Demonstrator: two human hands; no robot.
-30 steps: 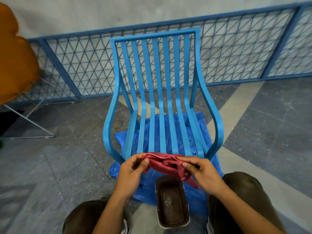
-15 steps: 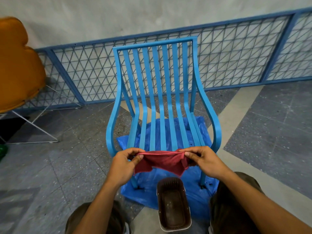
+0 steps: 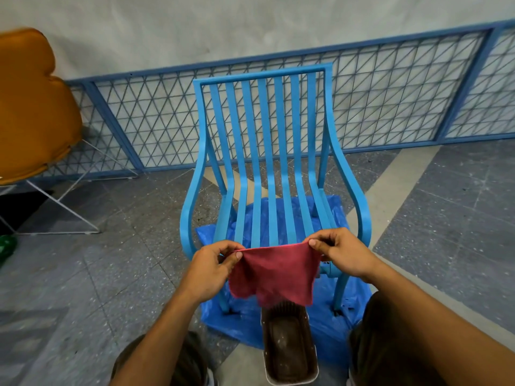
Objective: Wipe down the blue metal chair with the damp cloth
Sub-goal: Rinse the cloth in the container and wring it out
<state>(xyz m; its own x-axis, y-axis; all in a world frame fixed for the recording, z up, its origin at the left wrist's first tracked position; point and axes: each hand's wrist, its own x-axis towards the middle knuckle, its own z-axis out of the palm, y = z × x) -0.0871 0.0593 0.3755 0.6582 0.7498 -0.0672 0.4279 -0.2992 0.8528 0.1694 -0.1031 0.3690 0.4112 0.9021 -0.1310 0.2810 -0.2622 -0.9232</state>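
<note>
Stretching a red cloth (image 3: 274,277) between left grip (image 3: 211,270) and right grip (image 3: 341,253), just in front of the blue chair (image 3: 267,151).
Pinching the top left corner between thumb and forefinger of the left grip and the top right corner likewise in the right grip, both closed on the fabric; letting the rest hang loose, lower edge just above a brown tub (image 3: 288,349) between the knees. Held level with the front edge of the slatted seat; touching the metal or not, cannot tell. Under the chair legs, a blue plastic sheet (image 3: 342,316); behind, a blue mesh fence (image 3: 390,101); far left, an orange seat (image 3: 30,107).
</note>
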